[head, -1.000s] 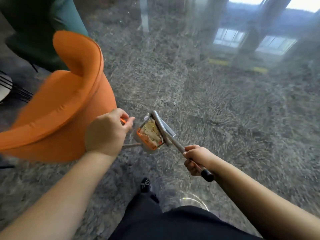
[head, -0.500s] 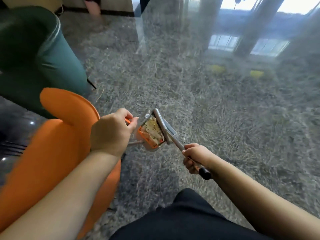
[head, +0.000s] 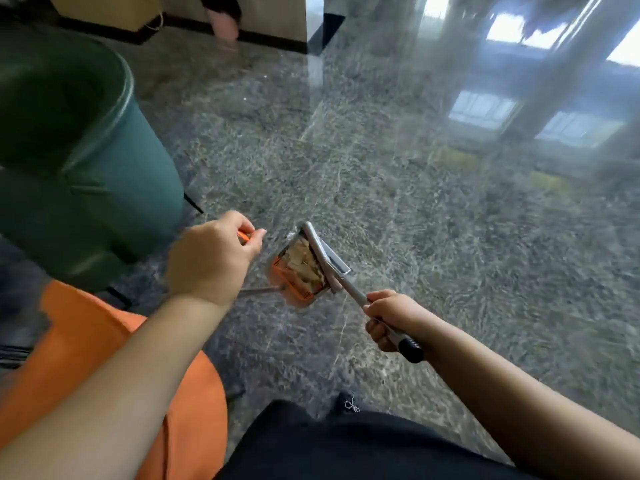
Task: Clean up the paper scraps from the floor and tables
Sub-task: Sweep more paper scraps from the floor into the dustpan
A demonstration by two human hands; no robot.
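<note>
Right hand (head: pixel 389 318) is gripping the dustpan (head: pixel 299 271) handle; left hand (head: pixel 211 259) is pinching an orange broom grip. Scraps (head: pixel 303 263), likely light and loose, are riding ahead of both grips.

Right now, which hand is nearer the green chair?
Left. The left hand sits just right of the green chair, gripping an orange handle. The right hand is farther right, past the dustpan.

a glossy dark marble floor (head: pixel 398 202) with pale veins mirrors bright windows at upper right. a green armchair (head: pixel 86 161) stands at left, an orange chair (head: pixel 86 341) just beside it, nearer the camera. a pale wall with dark skirting (head: pixel 273 38) runs along the top.
</note>
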